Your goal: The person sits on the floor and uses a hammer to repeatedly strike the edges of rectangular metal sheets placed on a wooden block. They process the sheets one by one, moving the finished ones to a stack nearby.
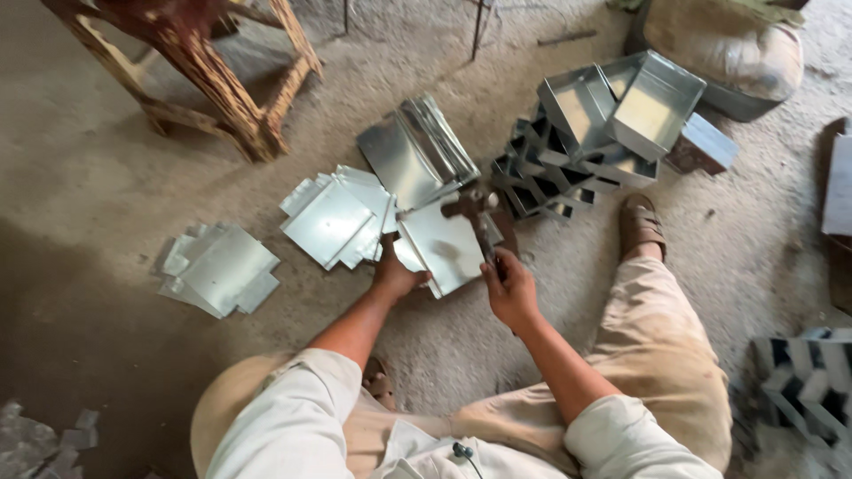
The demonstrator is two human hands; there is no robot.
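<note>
Seen from a head-worn camera looking down, a person sits on a dusty concrete floor working sheet metal. The left hand (393,277) presses flat on a notched metal blank (441,246) that lies on the floor just in front of the knees, pinning its near edge. The right hand (510,288) is closed around the handle of a hammer (477,215), whose head hovers, blurred, just above the blank's far edge. The step in hand appears to be hammering an edge of the blank. The next blow would likely call for keeping the sheet pinned still and the left fingers clear of the hammer head. To the left lie a stack of cut blanks (333,217) and a second pile (217,269) farther out. Beyond the hammer rests a folded sheet (415,153), and to the right, finished metal trays (593,133) are heaped beside the person's sandalled foot (641,224). A wooden stool (209,71) stands at upper left.
</note>
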